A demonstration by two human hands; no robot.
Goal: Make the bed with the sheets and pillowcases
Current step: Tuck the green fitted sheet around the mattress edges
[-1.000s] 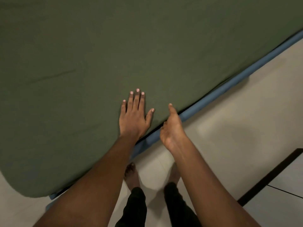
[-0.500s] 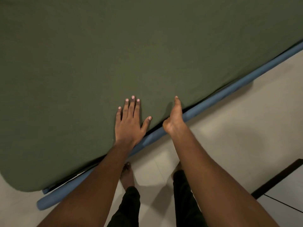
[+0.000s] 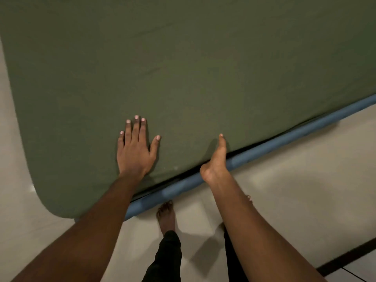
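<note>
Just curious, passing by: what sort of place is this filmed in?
Most likely a bedroom: a dark green sheet spread flat over a blue bed frame, a pale tiled floor, and the person's left hand resting flat on the sheet.

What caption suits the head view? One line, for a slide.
Left hand flat on the green sheet, right hand at its edge, thumb on top, above the blue bed frame.

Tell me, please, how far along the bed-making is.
Done: the sheet lies smooth and wraps the corner. In hand: the left hand presses it flat while the right hand touches its edge by the blue frame. Left: pillowcases, none in view.
</note>
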